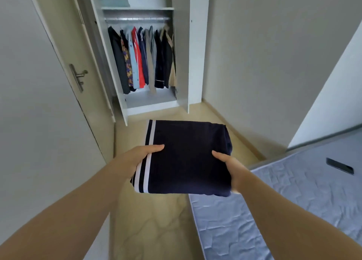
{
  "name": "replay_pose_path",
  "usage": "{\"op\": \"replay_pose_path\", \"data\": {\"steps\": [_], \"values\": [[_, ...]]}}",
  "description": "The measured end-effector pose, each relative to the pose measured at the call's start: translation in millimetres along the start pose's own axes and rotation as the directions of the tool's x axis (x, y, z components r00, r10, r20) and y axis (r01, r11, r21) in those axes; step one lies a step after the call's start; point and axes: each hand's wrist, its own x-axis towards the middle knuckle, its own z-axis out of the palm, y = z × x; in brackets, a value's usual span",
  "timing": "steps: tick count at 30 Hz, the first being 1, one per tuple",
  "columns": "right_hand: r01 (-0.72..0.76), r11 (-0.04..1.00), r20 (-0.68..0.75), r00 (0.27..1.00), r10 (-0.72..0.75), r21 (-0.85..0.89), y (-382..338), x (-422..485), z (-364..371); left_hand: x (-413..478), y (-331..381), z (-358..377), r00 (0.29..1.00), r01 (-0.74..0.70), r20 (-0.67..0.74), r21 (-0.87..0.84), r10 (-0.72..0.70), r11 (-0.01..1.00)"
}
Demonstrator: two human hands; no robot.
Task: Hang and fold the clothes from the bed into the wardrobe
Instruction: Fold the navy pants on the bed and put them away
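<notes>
head view: the folded navy garment (186,158) lies flat between both hands — left hand (137,158) and right hand (227,165) each clasp an edge, thumbs on top. the wardrobe (182,44) stands open straight ahead, far — bed (293,191) near right.

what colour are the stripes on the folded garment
White, two stripes on the folded navy fabric garment; head view.

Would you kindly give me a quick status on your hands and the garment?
Both gripping: left hand and right hand on folded navy garment, thumbs on top. Garment level, above floor. Open wardrobe ahead; nothing visible in the way.
</notes>
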Motion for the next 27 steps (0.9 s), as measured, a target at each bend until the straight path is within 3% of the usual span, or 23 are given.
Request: {"op": "replay_pose_path", "data": {"steps": [13,27], "values": [[0.012,0.983,0.169,0.985,0.019,-0.183,-95,123,139,78,75,-126,0.986,-0.012,-0.169,-0.137,-0.011,0.990],[0.086,0.975,0.332,0.943,-0.014,-0.203,-298,329,247,258,268,-206,0.939,-0.125,-0.337,-0.140,0.072,0.982]]}}
